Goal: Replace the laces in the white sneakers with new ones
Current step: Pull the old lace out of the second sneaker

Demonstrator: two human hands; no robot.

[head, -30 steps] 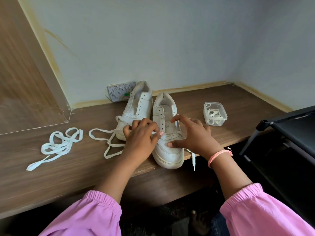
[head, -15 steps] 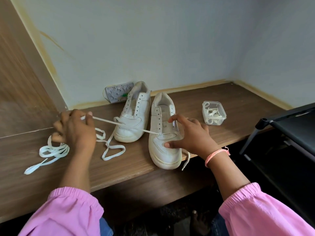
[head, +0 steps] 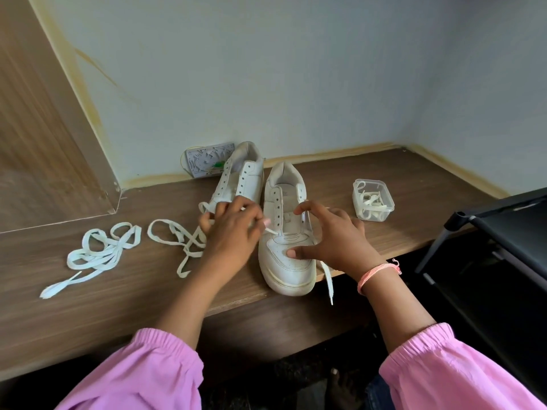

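Left hand [head: 231, 232] pinching lace tip [head: 270, 231], pointing right toward eyelet row just beside; right hand [head: 328, 241] spread, thumb pressing sneaker [head: 284, 261] toe, steadying

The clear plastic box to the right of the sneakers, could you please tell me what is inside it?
The clear plastic box holds a loose tangle of white laces, visible through its walls. It has no lid on. How many laces there are cannot be told, since they overlap.

Left hand [head: 229, 232] pinches lace [head: 270, 230]; right hand [head: 331, 241] steadies near sneaker [head: 284, 261]
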